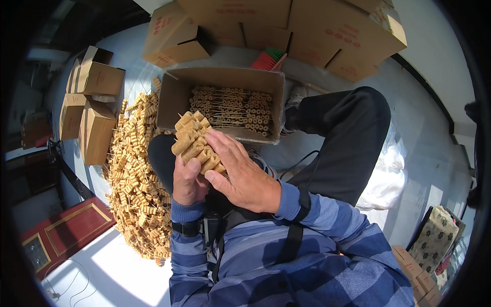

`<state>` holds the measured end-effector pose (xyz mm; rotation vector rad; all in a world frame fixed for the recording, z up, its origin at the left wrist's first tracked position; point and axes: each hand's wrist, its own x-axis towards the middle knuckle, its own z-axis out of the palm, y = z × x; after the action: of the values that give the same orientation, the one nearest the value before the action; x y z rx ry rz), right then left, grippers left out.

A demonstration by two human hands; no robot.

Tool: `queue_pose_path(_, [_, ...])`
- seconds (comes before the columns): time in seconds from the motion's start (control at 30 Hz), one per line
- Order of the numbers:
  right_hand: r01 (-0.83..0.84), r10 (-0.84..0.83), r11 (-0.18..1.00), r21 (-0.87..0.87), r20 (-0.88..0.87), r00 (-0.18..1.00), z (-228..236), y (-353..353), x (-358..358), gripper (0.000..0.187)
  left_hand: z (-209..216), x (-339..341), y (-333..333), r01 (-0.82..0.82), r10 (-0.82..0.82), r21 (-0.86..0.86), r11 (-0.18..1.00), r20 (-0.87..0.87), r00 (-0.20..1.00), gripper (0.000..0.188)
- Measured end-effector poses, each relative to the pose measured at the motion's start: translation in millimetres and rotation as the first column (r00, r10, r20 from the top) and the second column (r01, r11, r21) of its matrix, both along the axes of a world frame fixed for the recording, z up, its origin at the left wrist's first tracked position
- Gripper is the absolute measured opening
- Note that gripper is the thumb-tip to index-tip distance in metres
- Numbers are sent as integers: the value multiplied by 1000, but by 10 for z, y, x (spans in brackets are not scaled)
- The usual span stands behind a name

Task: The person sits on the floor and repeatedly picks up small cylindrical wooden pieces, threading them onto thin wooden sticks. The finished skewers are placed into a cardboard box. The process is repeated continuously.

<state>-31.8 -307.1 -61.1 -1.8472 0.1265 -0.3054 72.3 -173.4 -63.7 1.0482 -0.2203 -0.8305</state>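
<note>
A bundle of skewered tan rolls [193,139] is held between my two hands, above the near left corner of an open cardboard box [174,94]. My left hand [188,181] grips it from below and the left, its thumb against the rolls. Across the right side lies my right hand [245,176], fingers closed over the bundle. Inside the box, more skewered rolls [258,110] are laid in rows, with thin sticks running between the roll ends. A large heap of loose skewered rolls [138,179] spreads to the left of my knee.
Large cardboard cartons [317,38] line the far side, and smaller open cartons [94,102] stand at the left. A red and green brush-like item [268,59] is behind the box. White plastic bags [386,179] lie right of my leg. A red panel [76,230] is at lower left.
</note>
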Motion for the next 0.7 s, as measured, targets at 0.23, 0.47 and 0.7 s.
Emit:
queue_pose_path(0.23, [5, -7, 998, 60, 34, 999, -30, -214, 73, 76, 142, 186, -304, 33, -34, 81, 996, 14, 999, 82])
queue_pose_path(0.47, [60, -70, 997, -50, -240, 968, -119, -380, -62, 75, 553, 588, -760, 20, -193, 393, 919, 407, 893, 92])
queue_pose_path(0.7, [-193, -39, 850, -490, -425, 905, -442, -323, -78, 48, 357, 906, -1259, -147, -700, 685, 713, 686, -198, 104])
